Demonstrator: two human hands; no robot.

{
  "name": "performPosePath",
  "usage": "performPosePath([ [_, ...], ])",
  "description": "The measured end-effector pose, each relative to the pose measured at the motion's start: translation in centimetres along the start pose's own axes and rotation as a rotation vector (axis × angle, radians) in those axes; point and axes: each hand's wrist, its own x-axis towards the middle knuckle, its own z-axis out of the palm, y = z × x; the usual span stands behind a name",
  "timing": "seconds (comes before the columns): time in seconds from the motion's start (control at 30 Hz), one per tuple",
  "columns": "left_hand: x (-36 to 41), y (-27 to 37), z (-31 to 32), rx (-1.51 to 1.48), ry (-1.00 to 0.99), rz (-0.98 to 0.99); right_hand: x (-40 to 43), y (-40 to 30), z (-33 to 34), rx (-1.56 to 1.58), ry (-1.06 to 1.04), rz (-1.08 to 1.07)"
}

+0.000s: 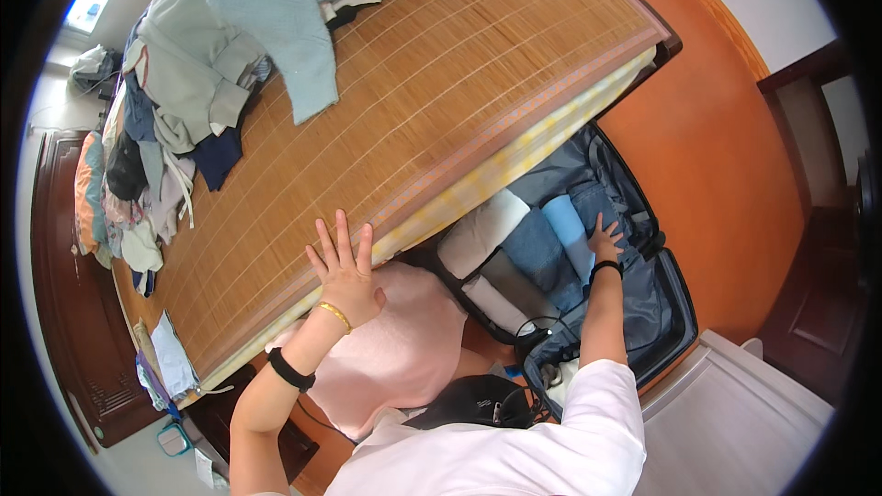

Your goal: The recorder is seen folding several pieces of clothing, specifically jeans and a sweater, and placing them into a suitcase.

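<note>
My left hand (348, 289), with its fingers spread, is at the near edge of the bamboo sleeping mat (441, 117) on the bed. It holds nothing; whether the palm presses on the mat is hard to tell. Down in the opened dark suitcase (682, 303), my right hand (605, 241) lies with fingers apart on a folded dark denim garment (592, 203). Left of that hand is a light blue rolled garment (566, 220), then a blue denim roll (541, 248). A grey-and-white roll (479, 238), a grey-brown roll (513, 282) and a pale roll (496, 303) fill the left side.
Piled clothes (200, 62) and a pale blue-green garment (296, 48) lie on the bed's far side. Pink soft fabric (400, 344) and a black bag-like item (475, 403) are close before me. A pale cabinet (744, 413) stands right of the suitcase, on reddish-brown floor (710, 172).
</note>
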Motion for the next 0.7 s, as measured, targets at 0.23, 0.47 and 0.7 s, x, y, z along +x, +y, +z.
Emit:
performPosePath([
  [0.23,-0.1,0.1,-0.3,0.008,-0.003,0.002,-0.7,1.4,1.6,-0.006,0.031,-0.128],
  [0.47,0.0,0.7,-0.6,0.045,-0.04,0.004,1.0,4.6,8.7,0.037,0.314,-0.392],
  [0.7,-0.6,0.2,-0.3,-0.021,0.048,0.076,2.6,0.9,9.9,-0.02,-0.29,-0.788],
])
